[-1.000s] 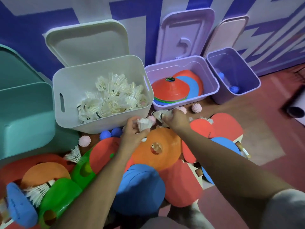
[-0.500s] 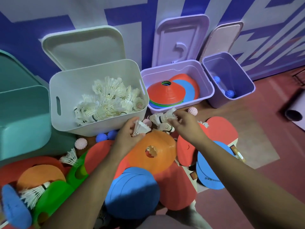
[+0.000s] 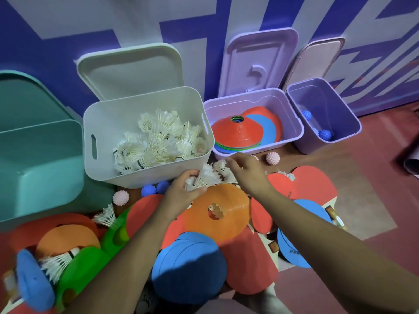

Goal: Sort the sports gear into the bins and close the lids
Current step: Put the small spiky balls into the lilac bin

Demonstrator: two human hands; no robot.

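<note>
Where the left hand (image 3: pixel 181 192) is: just in front of the white bin (image 3: pixel 158 176), close to its front wall. The fingers are curled round a bunch of shuttlecocks (image 3: pixel 205 177), whose feathers point toward the bin.
Right hand (image 3: pixel 247 172): near the bin's front right corner, palm down over loose shuttlecocks (image 3: pixel 223 169) on the floor (image 3: pixel 374 200). The fingertips are blurred, so I cannot tell whether they pinch one or only touch.
Step in hand: by my judgement, gathering shuttlecocks to drop them in the white bin, where a heap of shuttlecocks (image 3: pixel 158 141) already lies.
Grip: it is better to hold loosely, near the cork ends, because the feathers are probably easy to crush.
Release: the bunch should rise above the bin's front rim first, then fall on the heap without a throw.
Pink spiky ball (image 3: pixel 272 157): it lies to the right of the bin's front corner, near the right hand. It should not be swept in together with the shuttlecocks.
Orange cone (image 3: pixel 229 219): in front of the bin, touching the left hand. Something white shows through its hole, so it is worth looking under it.
Single shuttlecock (image 3: pixel 105 215): in front of the bin's left corner, apart from both hands, to collect later.
Lid (image 3: pixel 129 71): stands open behind the bin, and its closing comes last.
</note>
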